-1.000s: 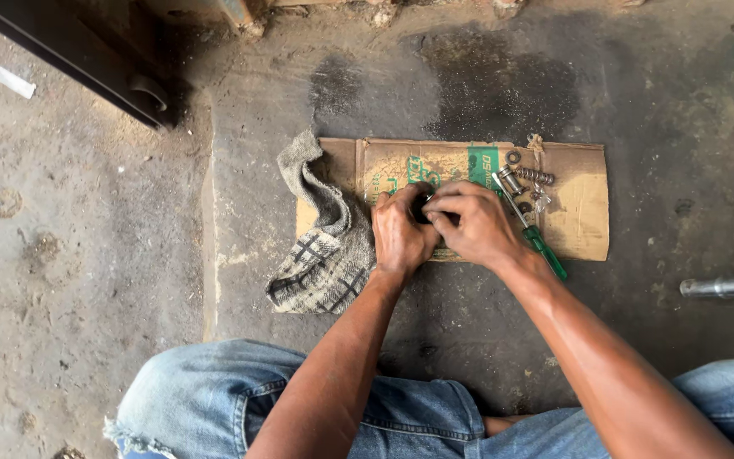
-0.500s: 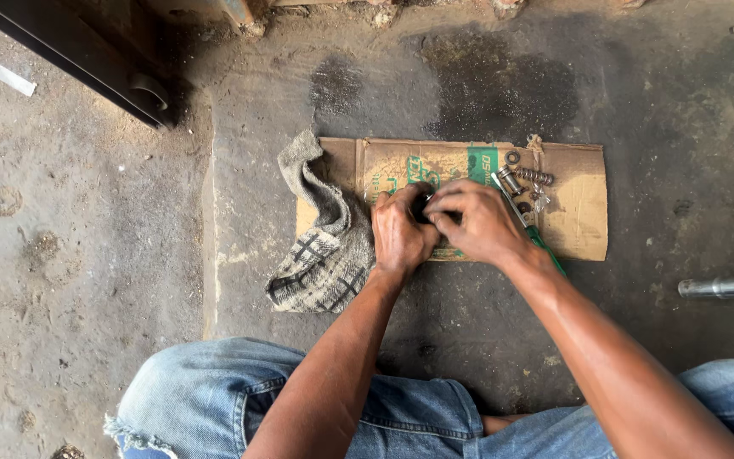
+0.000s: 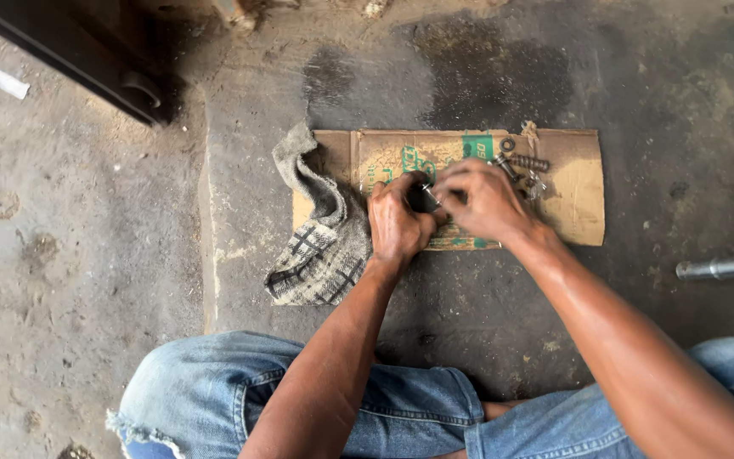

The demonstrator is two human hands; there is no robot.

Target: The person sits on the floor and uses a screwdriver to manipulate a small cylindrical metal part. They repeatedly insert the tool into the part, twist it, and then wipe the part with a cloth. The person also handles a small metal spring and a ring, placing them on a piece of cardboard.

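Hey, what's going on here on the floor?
A person in jeans sits on a concrete floor, working over a flattened cardboard sheet. The left hand and right hand meet over a small dark part, each with a grip on it; what the part is cannot be told. A checked rag lies at the sheet's left edge. Small metal parts, including a spring and a ring, lie on the sheet near the right hand.
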